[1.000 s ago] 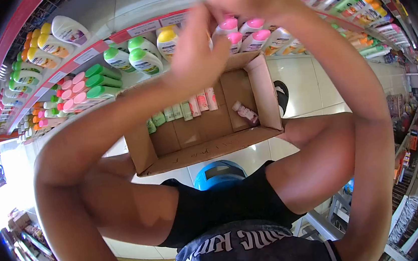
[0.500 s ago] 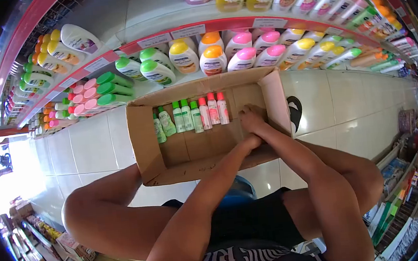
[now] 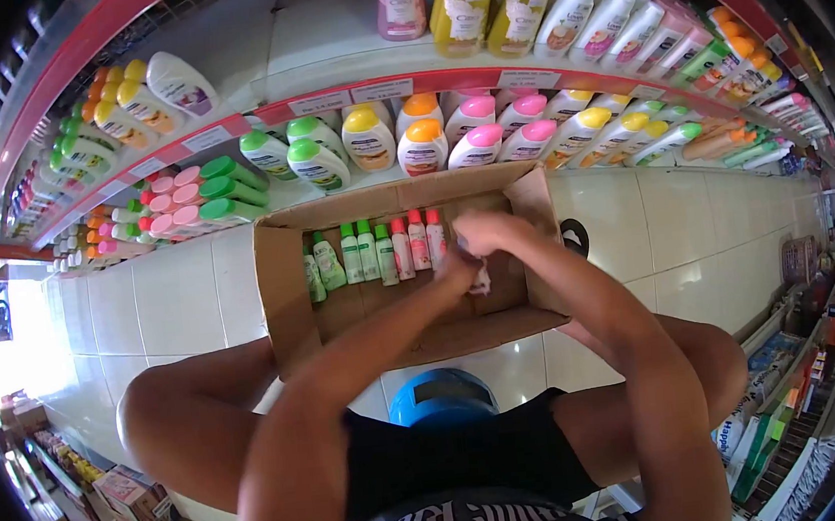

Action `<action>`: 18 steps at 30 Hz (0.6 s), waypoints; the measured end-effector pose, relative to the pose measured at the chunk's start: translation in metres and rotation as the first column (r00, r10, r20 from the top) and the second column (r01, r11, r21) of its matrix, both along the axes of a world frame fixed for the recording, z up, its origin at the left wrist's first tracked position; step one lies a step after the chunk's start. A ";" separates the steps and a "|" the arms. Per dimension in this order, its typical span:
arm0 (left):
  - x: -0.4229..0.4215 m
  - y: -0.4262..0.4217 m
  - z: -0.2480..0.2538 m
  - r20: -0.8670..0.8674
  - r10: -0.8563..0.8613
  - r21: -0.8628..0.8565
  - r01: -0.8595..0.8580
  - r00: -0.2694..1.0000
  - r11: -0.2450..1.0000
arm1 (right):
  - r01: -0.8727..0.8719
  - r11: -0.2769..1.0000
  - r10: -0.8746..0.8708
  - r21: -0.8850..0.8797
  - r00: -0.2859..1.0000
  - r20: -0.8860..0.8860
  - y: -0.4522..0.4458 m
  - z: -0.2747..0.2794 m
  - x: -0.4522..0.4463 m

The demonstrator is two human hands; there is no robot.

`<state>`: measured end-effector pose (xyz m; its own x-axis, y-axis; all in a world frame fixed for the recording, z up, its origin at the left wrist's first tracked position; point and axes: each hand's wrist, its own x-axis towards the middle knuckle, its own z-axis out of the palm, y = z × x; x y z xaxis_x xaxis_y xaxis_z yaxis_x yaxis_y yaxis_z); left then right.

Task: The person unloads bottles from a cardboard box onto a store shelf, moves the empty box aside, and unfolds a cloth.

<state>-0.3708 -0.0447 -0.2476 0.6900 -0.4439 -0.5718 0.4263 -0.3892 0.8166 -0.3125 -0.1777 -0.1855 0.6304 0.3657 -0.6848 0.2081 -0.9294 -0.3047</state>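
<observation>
Sm. pale-pink bottle point(image 3: 481, 280) is at our L hand point(image 3: 458, 270) & R hand point(image 3: 481, 234), over brown cardboard box's point(image 3: 426, 346) right half. Visible end points near; rest of long axis hidden. Fingers blurred, can't tell if pinching. Vs. ½ sec ago, hands closer to row of green- & red-capped bottles point(image 3: 386, 253). Glossy cream tile floor point(image 3: 179, 293) below; red-edged shelves point(image 3: 278, 110) far side.

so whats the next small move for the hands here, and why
I'd probably lower the small pinkish item beside the reddish-capped end of the row of small bottles. The left hand seems closed around it, the right hand is right there too, and bare cardboard shows in that part of the box. Blur hides the exact grip.
</observation>
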 end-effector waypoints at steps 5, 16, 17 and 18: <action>0.102 0.086 0.223 0.547 -0.269 0.225 0.170 0.793 0.959 | -0.051 0.941 -0.128 0.333 0.860 0.494 0.041 0.226 0.032; 0.212 0.132 0.359 0.942 -0.088 0.060 0.095 0.324 0.994 | -0.225 0.946 -0.192 0.235 0.196 0.961 0.051 0.365 0.060; 0.220 0.127 0.347 0.943 -0.037 0.014 0.072 0.332 0.997 | -0.246 0.947 -0.151 0.207 0.231 0.961 0.042 0.362 0.071; 0.223 0.124 0.339 0.940 -0.040 0.016 0.073 0.339 0.997 | -0.243 0.947 -0.153 0.211 0.238 0.959 0.039 0.361 0.076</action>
